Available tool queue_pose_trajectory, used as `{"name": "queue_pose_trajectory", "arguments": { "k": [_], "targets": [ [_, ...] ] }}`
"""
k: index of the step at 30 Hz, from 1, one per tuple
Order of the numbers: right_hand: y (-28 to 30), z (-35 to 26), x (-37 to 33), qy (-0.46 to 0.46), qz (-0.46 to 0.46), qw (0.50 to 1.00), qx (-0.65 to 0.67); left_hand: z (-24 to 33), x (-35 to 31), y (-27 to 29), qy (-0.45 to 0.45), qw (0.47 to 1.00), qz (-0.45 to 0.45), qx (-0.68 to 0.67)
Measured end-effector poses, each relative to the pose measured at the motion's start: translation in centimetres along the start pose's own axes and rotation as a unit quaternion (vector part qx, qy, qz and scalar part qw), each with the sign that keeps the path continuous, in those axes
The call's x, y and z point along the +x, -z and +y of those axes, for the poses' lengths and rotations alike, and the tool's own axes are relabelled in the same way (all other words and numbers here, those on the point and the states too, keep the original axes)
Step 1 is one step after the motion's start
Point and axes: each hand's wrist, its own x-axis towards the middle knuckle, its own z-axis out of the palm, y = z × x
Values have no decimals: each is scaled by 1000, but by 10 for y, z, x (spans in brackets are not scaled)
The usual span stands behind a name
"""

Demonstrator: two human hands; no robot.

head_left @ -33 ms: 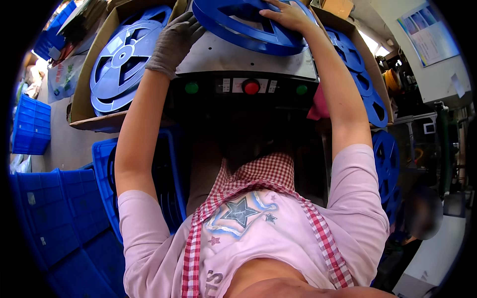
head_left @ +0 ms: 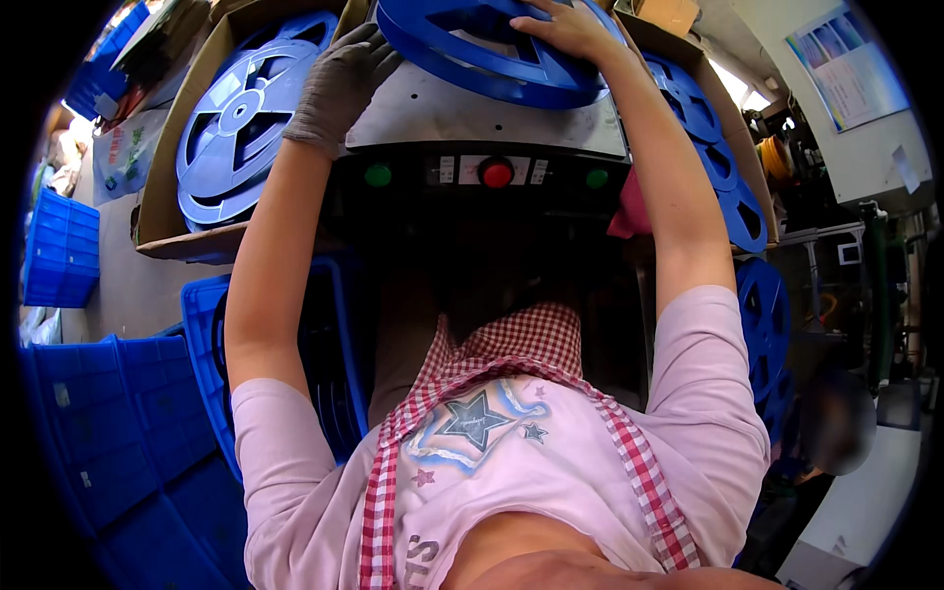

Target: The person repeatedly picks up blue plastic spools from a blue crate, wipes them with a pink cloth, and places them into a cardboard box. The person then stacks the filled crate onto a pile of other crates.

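A big blue plastic reel (head_left: 531, 87) with cut-out openings sits over a grey metal machine top (head_left: 442, 113), partly beyond the upper edge of the view. My left hand (head_left: 344, 84), in a grey-brown glove, is at the reel's left rim. Its fingers are apart and point toward the rim; whether they touch it I cannot tell. My bare right hand (head_left: 568, 31) lies on the reel's upper face with thumb and fingers stretched out. Some of its fingertips are cut off by the view's edge.
Below the machine top, its front panel carries a red button (head_left: 497, 175) between two green buttons (head_left: 378, 175). Cardboard boxes hold stacked blue reels, at left (head_left: 221, 147) and right (head_left: 723, 162). Blue crates (head_left: 118, 423) stand at my left. Another blurred person (head_left: 836, 423) is at far right.
My left hand and the reel have shifted very slightly to the left. The right hand stays on the reel.
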Motion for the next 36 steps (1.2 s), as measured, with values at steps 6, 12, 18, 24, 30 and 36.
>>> {"name": "queue_pose_trajectory", "arguments": {
  "k": [6, 12, 18, 24, 30, 36],
  "targets": [
    [27, -51, -19, -12, -54, 998, 10, 5, -12, 11, -10, 1000, 17, 2],
    [5, 5, -34, 162, 290, 927, -174, 4, -56, -9, -152, 868, 84, 465],
    [-18, 49, -196, 9, 166, 984, -66, -26, -127, -30, -114, 502, 161, 842],
    [-48, 64, -211, 35, 128, 990, -45, -36, -123, -36, -99, 444, 149, 878],
    [-3, 180, -196, -92, 214, 972, 10, -37, -160, -71, -131, 521, 144, 831],
    [-19, 329, -175, -315, 79, 942, -87, -43, -210, -79, -76, 593, 189, 779]
  ]
}}
